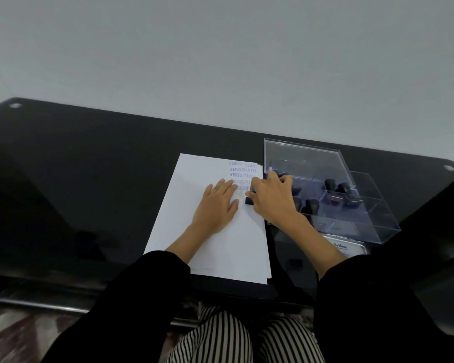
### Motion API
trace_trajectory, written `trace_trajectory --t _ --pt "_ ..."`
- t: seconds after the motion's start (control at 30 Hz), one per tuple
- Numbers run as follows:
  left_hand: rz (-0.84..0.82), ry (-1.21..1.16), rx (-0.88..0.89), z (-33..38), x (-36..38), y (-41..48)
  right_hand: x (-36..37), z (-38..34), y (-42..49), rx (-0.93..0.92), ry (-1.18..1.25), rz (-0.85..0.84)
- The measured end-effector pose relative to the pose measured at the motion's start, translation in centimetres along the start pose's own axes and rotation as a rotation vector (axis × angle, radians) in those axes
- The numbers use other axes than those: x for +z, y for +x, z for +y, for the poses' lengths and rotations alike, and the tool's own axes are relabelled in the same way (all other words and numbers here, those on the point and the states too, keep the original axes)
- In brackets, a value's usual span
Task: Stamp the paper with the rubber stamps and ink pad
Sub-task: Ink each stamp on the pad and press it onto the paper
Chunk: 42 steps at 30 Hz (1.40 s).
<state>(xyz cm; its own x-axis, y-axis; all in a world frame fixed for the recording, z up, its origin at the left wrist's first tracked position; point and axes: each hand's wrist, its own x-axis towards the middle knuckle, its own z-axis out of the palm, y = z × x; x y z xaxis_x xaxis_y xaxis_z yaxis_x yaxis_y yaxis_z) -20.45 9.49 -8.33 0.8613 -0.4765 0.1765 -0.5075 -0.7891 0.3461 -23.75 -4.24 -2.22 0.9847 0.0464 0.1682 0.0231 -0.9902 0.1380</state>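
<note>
Fingers [279, 179] of the right hand [271, 199] curl down over a black rubber stamp [248, 201], clasping it against the paper [220, 258] near the sheet's right edge. Only a dark corner of the stamp shows under the knuckles. The left hand [216, 205] lies flat on the middle of the paper, its fingers [226, 187] straight and spread, pinning the sheet, with the tips just beside the stamp.

Rows of blue lettering [243, 170] fill the far right corner of the paper, several of them overlapping. The left fingertips appear to rest on the nearest row, so fresh ink there could smudge under them or transfer to the skin. The new mark may also land across the print beside it, given how tightly the rows crowd. If the stamp rocks under the curled fingers, it would likely leave a blurred or half-printed impression.

The paper is a loose stack. A sideways push from either hand could slide the top sheet and drag the print.

Just right of the paper stands a clear box [372, 218] of spare stamps [312, 205], close against the right wrist and easily nudged on lifting. The ink pad [347, 248] sits right of the paper, on the near side of the box, partly hidden by the forearm, all on a black glass desk [89, 179].
</note>
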Motion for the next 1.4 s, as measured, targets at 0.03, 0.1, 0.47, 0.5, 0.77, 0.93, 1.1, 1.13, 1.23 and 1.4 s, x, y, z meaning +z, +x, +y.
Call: trace_trajectory --t 0.03,0.1,0.47,0.5,0.77,0.93,1.1,1.13,1.23,1.4 --pt "0.002 0.002 -0.001 0.0 0.0 0.0 0.1 0.0 0.1 0.001 0.003 0.001" --pt "0.005 0.004 0.000 -0.1 0.0 0.0 0.1 0.0 0.4 0.005 0.010 -0.006" --pt "0.013 0.024 -0.002 0.0 0.1 0.1 0.0 0.2 2.5 0.041 0.087 -0.134" --pt "0.010 0.030 -0.004 0.0 0.1 0.1 0.1 0.2 2.4 0.042 0.089 -0.127" --pt "-0.027 0.102 -0.012 0.1 0.0 0.1 0.9 0.2 1.4 0.029 0.093 -0.076" --pt "-0.066 0.169 -0.016 0.1 0.1 0.3 0.8 0.3 1.6 0.037 0.119 -0.076" --pt "-0.073 0.167 -0.013 0.1 0.1 0.2 0.3 0.3 2.4 0.064 0.167 -0.123" --pt "-0.072 0.162 -0.013 0.1 0.1 0.2 0.3 0.3 2.6 0.062 0.166 -0.137" --pt "-0.073 0.158 -0.016 0.1 0.0 0.2 0.4 0.4 2.6 0.057 0.156 -0.149" --pt "-0.084 0.146 -0.020 0.1 0.1 0.2 0.6 0.1 1.3 0.052 0.113 -0.089"
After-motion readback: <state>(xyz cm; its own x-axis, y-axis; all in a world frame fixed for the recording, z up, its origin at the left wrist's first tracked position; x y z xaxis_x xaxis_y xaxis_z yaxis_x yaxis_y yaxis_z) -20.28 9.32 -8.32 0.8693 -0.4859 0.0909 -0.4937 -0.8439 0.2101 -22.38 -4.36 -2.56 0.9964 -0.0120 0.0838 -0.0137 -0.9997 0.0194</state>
